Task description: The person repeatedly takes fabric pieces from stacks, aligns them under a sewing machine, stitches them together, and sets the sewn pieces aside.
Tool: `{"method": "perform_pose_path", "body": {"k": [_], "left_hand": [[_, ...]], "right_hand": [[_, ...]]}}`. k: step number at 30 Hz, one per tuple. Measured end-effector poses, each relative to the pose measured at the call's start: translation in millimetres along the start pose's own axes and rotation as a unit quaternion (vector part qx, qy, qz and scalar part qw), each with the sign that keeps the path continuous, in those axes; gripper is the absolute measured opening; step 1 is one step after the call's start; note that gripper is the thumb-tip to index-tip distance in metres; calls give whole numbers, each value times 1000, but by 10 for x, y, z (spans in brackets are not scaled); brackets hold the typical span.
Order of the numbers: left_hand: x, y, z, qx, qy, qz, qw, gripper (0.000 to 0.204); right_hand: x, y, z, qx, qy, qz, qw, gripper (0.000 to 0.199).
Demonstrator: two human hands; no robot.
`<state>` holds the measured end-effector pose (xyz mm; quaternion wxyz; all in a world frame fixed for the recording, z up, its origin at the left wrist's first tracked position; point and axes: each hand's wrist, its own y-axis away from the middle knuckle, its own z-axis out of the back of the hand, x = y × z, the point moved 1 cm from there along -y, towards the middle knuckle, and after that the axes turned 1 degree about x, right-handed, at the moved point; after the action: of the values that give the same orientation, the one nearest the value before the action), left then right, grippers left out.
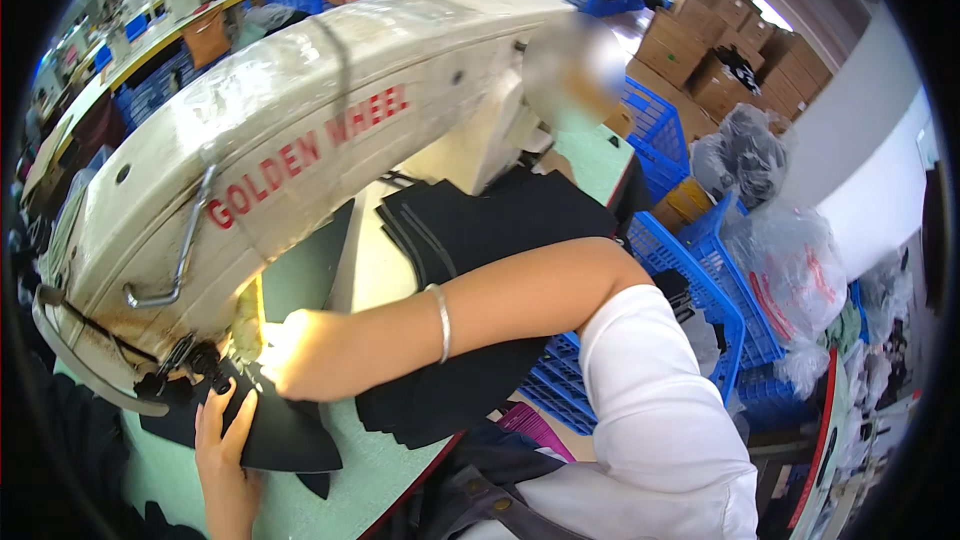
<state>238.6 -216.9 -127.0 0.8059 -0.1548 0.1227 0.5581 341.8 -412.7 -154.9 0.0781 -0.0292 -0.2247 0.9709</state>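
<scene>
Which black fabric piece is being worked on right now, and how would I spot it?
Start at the big cream sewing machine and follow its arm down to the needle end at lower left. The flat black fabric piece lies there on the pale green table, under the left hand and right hand. Unlike the stacked black pieces, it lies single.

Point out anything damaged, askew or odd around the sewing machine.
The cream sewing machine looks worn, with grimy, rust-stained paint near its needle end. The black fabric stack lies fanned unevenly. Both hands, left and right, rest on a black fabric piece.
</scene>
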Motion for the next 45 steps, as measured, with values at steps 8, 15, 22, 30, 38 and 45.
{"method": "perform_pose_path", "body": {"k": [8, 15, 22, 30, 38, 45], "left_hand": [[56, 57, -179, -42, -50, -31, 997, 73], [107, 121, -68, 13, 24, -29, 999, 64], [197, 15, -35, 1, 63, -15, 998, 61], [247, -81, -119, -27, 79, -13, 996, 54], [58, -31, -178, -92, -85, -79, 989, 47], [38, -24, -78, -25, -50, -38, 998, 52]], "right_hand": [[36, 98, 294, 112, -69, -35, 991, 48], [94, -33, 294, 124, -10, -21, 992, 27], [-42, 65, 258, 81, 30, 11, 996, 40], [-307, 47, -331, -25, -50, 0, 998, 25], [-99, 27, -229, 37, 97, -12, 995, 31], [-50, 0, -258, 70, 40, 8, 997, 19]]}}
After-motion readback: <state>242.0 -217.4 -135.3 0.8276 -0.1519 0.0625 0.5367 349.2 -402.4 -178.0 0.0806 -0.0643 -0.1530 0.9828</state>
